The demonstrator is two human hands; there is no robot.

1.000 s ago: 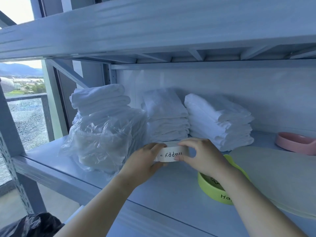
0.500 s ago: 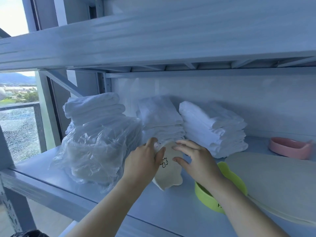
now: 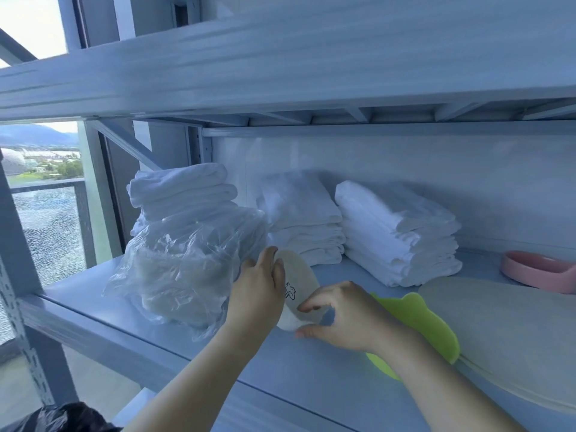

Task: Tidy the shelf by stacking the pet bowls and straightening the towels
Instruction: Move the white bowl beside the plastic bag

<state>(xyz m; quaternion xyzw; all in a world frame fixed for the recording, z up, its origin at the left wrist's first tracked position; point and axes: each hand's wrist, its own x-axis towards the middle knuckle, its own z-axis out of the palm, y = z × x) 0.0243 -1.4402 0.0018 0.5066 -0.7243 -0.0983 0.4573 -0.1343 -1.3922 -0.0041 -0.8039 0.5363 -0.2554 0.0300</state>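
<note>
Grey-blue metal shelf, middle tier. White bowl, tipped up on its edge, bear print showing: left hand fingers curled round its upper rim, right hand fingers pinching its lower edge. Green bowl: just behind the right fingers. Pink bowl: well to their right. Three white towel stacks: beyond the fingers, the leftmost partly wrapped in clear plastic.

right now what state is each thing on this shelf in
white bowl, tipped on edge, held at both sides
green bowl, flat on shelf, unstacked
pink bowl, upright, alone at far right
left towel stack, leaning, lower part in plastic bag
middle towel stack, folded, edges uneven
right towel stack, folded, edges uneven
</note>
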